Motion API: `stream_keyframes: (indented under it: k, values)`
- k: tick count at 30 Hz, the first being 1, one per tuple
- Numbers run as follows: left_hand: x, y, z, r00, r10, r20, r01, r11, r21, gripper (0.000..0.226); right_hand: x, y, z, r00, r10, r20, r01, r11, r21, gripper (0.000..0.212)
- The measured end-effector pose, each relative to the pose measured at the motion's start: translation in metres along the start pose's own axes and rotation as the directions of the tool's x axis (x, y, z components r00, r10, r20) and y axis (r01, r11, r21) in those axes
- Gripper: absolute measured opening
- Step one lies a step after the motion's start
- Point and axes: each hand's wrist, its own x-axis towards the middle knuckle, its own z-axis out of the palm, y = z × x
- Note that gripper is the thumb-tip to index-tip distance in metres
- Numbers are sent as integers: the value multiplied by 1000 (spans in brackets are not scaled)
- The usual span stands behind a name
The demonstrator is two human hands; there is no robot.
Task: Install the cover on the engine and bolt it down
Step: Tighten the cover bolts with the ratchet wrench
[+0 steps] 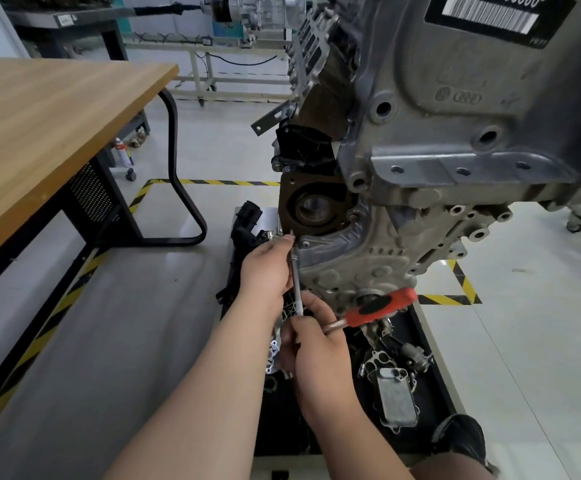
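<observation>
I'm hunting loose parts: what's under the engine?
A black tray with a silver metal block, a black plastic part and small fittings. The left hand and right hand, both holding the ratchet, cover its middle, so that area can't be judged.

A glossy pale floor (524, 341) carries yellow-black tape (213, 182); a wooden table (39, 133) stands left, a white frame (195, 69) beyond.

We see the grey cast engine (420, 188) hanging upright, just right of both grips. The brown cover plate (292, 188) with a round bore sits flat on its side face, just above the left hand (265, 268) pinch. The thin extension bar (296, 282) runs near-vertical between the grips, tip at the plate's lower-left corner. The red-handled ratchet (379, 306) sticks out right of the right hand (313, 344).
</observation>
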Motion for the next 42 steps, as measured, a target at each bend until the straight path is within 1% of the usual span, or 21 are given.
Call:
stream_keyframes:
  k: [4,6,9,12,14,16,20,22,24,26,27,29,30,31,32,34,35,36,38,40,42]
  values:
    - [-7,4,-7,999,26,48,-29,997,74,19,2,1,3,986,148,74,-166,901,400,28]
    - [-15,4,-14,996,13,89,-26,989,148,22,3,-2,4,972,192,135,-234,817,527,21]
    - [-26,1,-25,969,-71,238,9,967,254,30,1,-2,5,944,215,250,-329,643,692,11]
    - [-30,0,-28,933,-137,333,51,966,255,34,0,0,6,923,207,323,-384,510,770,16]
    - [-29,1,-27,935,-143,326,66,970,236,35,1,2,6,914,226,336,-405,508,760,18]
    - [-29,1,-27,941,-146,306,76,971,227,34,1,3,7,914,238,328,-405,558,724,15]
    - [-31,2,-27,949,-147,279,83,970,230,32,2,5,6,925,242,293,-377,686,622,17]
    - [-32,1,-27,953,-136,270,74,971,229,32,2,6,6,948,254,189,-317,788,529,20]
    - [-32,1,-27,957,-123,262,58,968,243,31,2,8,5,976,218,5,-209,929,305,27]
    - [-32,1,-26,959,-124,253,57,965,255,30,1,8,3,991,56,-123,-64,996,-63,27]
    - [-31,1,-26,961,-126,248,61,965,255,30,2,8,1,990,-52,-134,14,963,-270,23]
    - [-31,0,-24,965,-128,230,67,965,255,29,3,8,-2,972,-227,-56,147,780,-608,13]
    - [-30,0,-24,967,-125,223,65,964,258,29,3,7,-2,965,-260,-31,171,715,-678,11]
    - [-30,0,-24,968,-121,221,62,964,259,29,2,7,0,964,-263,-41,169,722,-671,10]
    - [-29,0,-24,967,-119,226,59,965,256,28,0,6,3,971,-224,-77,142,810,-569,13]
    - [-29,0,-25,963,-114,244,54,970,237,27,-2,5,11,995,10,-100,-21,993,-114,23]
    - [-30,1,-26,960,-116,253,59,973,222,28,-3,5,14,990,137,-33,-130,980,153,24]
    - [-30,2,-26,957,-125,261,72,976,203,29,-3,4,15,971,227,80,-240,897,370,25]
    - [-30,5,-27,943,-164,290,117,978,172,34,-2,4,13,916,236,325,-398,644,653,26]
    - [-29,7,-29,918,-205,340,143,970,196,39,0,4,10,886,173,430,-458,471,754,29]
    - [-28,6,-32,906,-221,360,146,963,224,44,0,4,10,880,163,447,-470,436,767,31]
